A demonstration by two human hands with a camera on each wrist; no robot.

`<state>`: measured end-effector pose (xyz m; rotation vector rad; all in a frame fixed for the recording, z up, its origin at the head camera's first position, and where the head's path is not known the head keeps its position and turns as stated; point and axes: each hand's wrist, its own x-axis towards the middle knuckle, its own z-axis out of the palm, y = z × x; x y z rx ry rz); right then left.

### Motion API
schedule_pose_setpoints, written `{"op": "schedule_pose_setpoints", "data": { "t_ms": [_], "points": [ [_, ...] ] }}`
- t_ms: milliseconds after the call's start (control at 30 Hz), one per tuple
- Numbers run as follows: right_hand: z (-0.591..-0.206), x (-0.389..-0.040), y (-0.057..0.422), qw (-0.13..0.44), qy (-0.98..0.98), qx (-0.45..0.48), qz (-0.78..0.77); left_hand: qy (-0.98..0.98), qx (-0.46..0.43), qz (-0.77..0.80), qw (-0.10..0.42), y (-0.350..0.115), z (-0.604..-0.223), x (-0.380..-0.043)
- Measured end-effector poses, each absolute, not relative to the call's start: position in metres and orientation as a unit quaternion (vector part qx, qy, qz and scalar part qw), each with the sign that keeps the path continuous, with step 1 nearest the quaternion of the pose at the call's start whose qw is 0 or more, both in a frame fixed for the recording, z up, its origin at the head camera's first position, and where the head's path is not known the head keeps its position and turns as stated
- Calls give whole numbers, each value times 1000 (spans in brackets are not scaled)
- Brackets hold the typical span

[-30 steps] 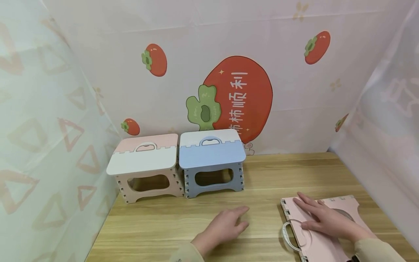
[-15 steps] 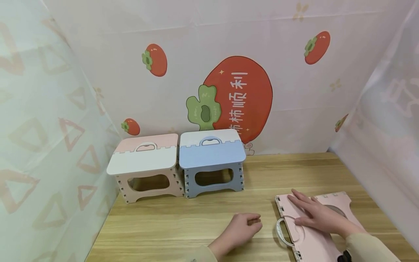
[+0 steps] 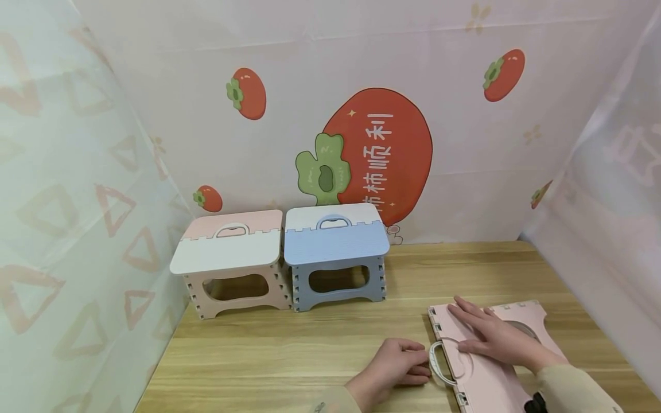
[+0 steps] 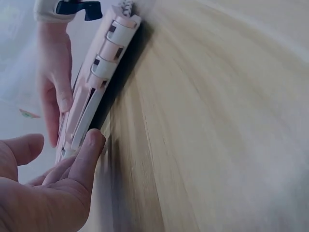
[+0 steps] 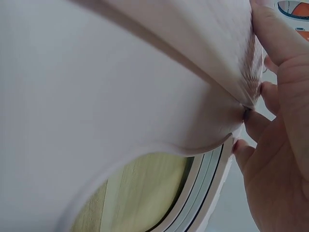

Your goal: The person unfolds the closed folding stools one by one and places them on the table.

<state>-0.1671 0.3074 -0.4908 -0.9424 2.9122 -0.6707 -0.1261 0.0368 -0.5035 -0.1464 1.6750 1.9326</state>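
A pink folding stool lies folded flat on the wooden table at the right, its white carry handle pointing left. My right hand rests on its upper face with the fingers spread. Beside the handle is my left hand, its fingertips at or just short of the handle's outer edge. In the left wrist view, the left fingers reach toward the stool's hinged edge with the thumb held apart. The right wrist view shows the stool's pink panel close up, with an oval cutout.
Two unfolded stools stand side by side at the back left: one with a pink and white top, one with a blue and white top. Printed fabric walls enclose the table at the back and sides.
My left hand has moved right, up to the handle. The folded stool has slid slightly left and away from me, with my right hand staying on it. The two standing stools have not moved.
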Motion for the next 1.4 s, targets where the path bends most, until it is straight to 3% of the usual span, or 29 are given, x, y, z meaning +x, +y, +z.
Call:
{"op": "schedule_pose_setpoints", "data": {
  "t_ms": [600,1200,1400],
  "points": [
    [-490,-167,305,23,928,-292,-229,531,-114,779,314,49,-516,-128],
    [-488,-156,311,-57,917,-350,-182,549,-132,789,242,34,-528,-136],
    [-487,-148,318,-50,918,-347,-183,553,-133,790,229,23,-527,-143]
  ]
}}
